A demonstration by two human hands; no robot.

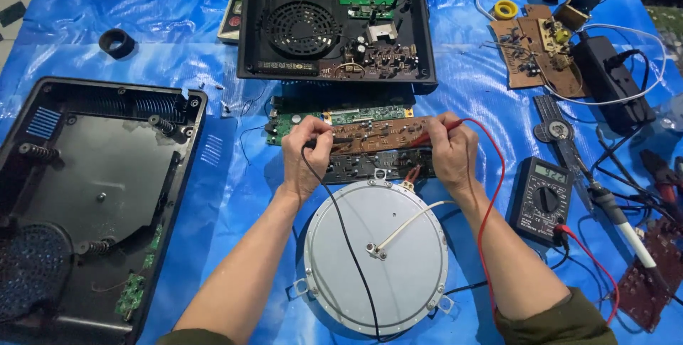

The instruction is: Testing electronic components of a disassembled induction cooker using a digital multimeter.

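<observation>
Pinching a black probe, the left hand (306,151) is pressing onto the long brown circuit board (377,135); the right hand (452,153) is pinching a red probe (435,131) there. An open black plastic casing (334,21) is holding boards and a fan on the blue plastic sheet (99,11).

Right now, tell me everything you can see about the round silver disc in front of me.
The round silver disc lies flat on the blue sheet, just below the brown circuit board that both hands work on. It looks like dull grey metal with small mounting tabs around its rim. A white sleeved wire runs from a terminal near its centre toward the upper right edge. A black probe lead crosses its left half. Neither hand touches it.
</observation>
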